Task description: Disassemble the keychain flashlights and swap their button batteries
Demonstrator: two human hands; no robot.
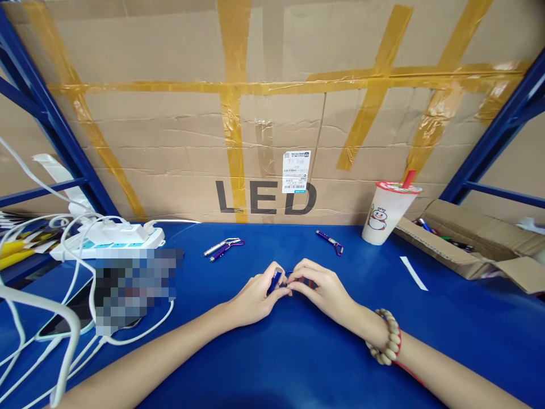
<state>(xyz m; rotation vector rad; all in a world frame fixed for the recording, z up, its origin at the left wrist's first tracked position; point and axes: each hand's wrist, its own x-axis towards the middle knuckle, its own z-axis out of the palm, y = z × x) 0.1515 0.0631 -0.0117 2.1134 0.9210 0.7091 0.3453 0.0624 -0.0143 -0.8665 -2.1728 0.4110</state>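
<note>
My left hand (pixel 260 294) is closed around a small blue keychain flashlight (pixel 275 280), whose silver end points up. Fingertips of my right hand (pixel 320 286) pinch at the same piece, by a thin blue loop (pixel 289 274) that looks like its carabiner clip. The fingers cover most of where the parts meet. Beyond my left hand lie a silver keychain flashlight (pixel 215 247) and a purple one (pixel 219 253), side by side with a clip at their right end. Another purple keychain flashlight (pixel 327 237) with a clip rests behind my right hand.
A drink cup (pixel 383 218) with a red straw stands at back right, beside an open cardboard box (pixel 468 238) of small items. A white strip (pixel 413 273) lies nearby. On the left are a power strip (pixel 110 241), white cables and a phone (pixel 63 315). A large carton (pixel 191 142) forms the back.
</note>
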